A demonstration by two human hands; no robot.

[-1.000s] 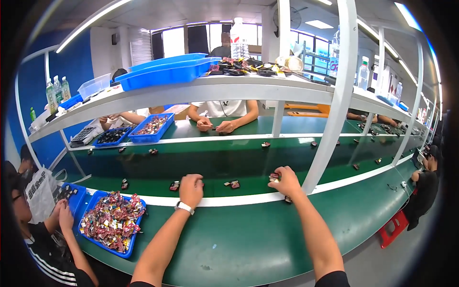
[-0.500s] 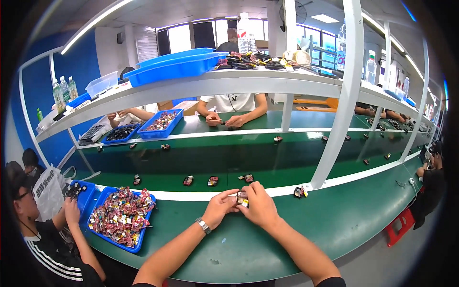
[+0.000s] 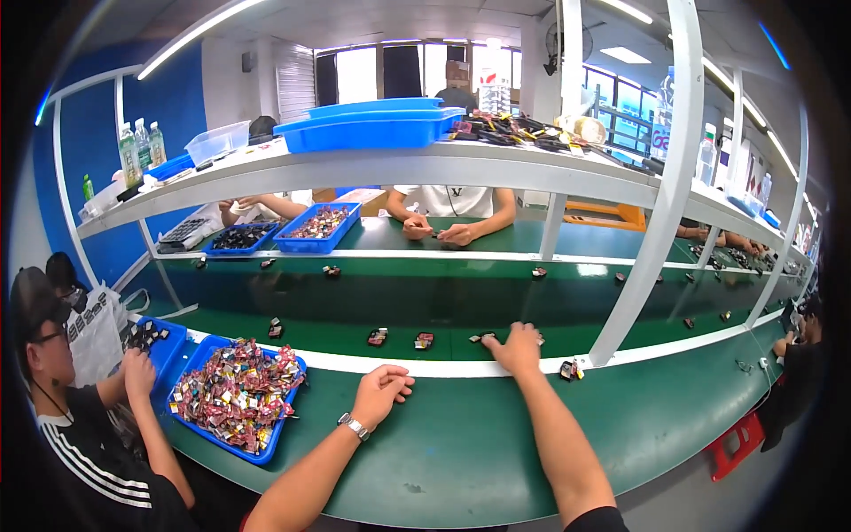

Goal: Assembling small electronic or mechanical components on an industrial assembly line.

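My right hand (image 3: 517, 347) reaches forward over the white strip onto the green belt (image 3: 443, 310), fingers spread on a small dark part; whether it grips it I cannot tell. Two more small red-and-black parts (image 3: 378, 337) (image 3: 424, 340) lie on the belt to its left. My left hand (image 3: 381, 391), with a wristwatch, rests loosely curled on the green table (image 3: 425, 443) and holds nothing that I can see. Another small part (image 3: 568, 370) sits by the white post (image 3: 651, 222) to the right.
A blue tray (image 3: 235, 395) full of red and mixed parts lies at the left, next to a seated person (image 3: 80, 417) in black. Across the belt another person (image 3: 448, 230) works. Blue bins (image 3: 368, 124) and bottles stand on the upper shelf.
My hands, joined over a small part in front of me half a second ago, have separated. The right hand has stretched out to the belt; the left has dropped back onto the table.
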